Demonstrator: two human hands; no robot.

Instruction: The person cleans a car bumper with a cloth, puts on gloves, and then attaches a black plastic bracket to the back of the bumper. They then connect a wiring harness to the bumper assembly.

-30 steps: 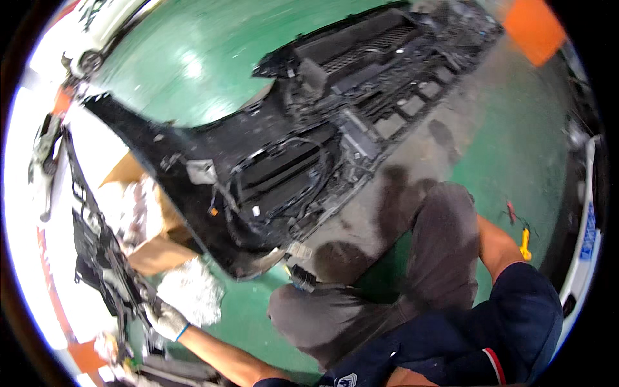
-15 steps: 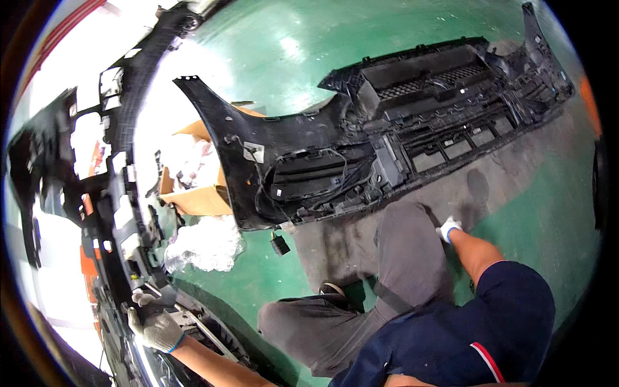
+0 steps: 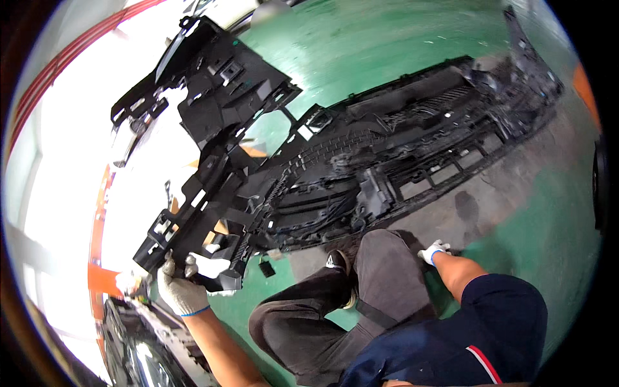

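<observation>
My left hand (image 3: 182, 291), in a white knit glove, grips the lower end of a large black plastic car trim panel (image 3: 238, 90). The panel is held up at a slant and has ribs, cut-outs and mesh-like sections. It covers the left part of a car bumper (image 3: 425, 142), which lies on the floor with its inner side up; whether the two touch I cannot tell. My right hand (image 3: 433, 251), also gloved, is low beside my knee, near the edge of a dark mat. Its fingers look stretched out, with nothing seen in them.
A grey-black mat (image 3: 516, 174) lies under the bumper on the green floor (image 3: 309, 32). A black connector (image 3: 267, 269) hangs at the bumper's near left end. Glossy dark car parts (image 3: 145, 348) are at lower left. Bits of a cardboard box (image 3: 253, 151) show behind the panel.
My left hand has swung the black panel from the left side over to the right, so it now covers the bumper's left part and most of the cardboard box. My right hand stays low by my knee.
</observation>
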